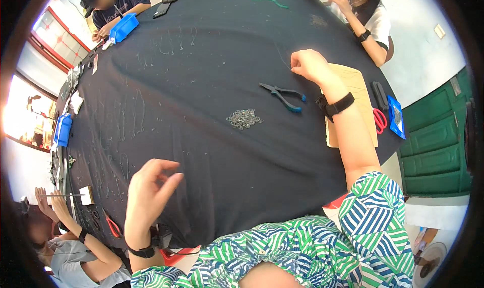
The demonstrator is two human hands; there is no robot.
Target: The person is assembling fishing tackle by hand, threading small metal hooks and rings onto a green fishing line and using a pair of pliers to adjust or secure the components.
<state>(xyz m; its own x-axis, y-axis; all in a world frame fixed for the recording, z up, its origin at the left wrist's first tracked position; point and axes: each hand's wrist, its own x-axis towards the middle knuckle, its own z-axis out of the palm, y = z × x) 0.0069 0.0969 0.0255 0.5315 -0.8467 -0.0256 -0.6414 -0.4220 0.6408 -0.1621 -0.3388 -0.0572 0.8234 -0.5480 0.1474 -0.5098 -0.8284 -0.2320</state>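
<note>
My right hand (310, 65) is raised over the far right of the cloth, its fingers closed in a pinch. A thin thread (282, 56) runs up from the fingertips. My left hand (151, 189) hovers over the near left part of the cloth, with thumb and fingers apart and nothing in it. Between the hands lie pliers (283, 93) with blue handles, their jaws pointing left. Nearer to me is a small heap of metal rings or clips (244, 118); their exact kind is too small to tell. Under my right forearm lies a beige sheet or folder (353, 79).
Black cloth (212, 157) covers the table. Thin lines (133, 116) lie at left. Red-handled scissors (380, 120), a black case (379, 95) and a blue packet (397, 117) sit at right. Blue trays (124, 28) and three other people at work line the edges.
</note>
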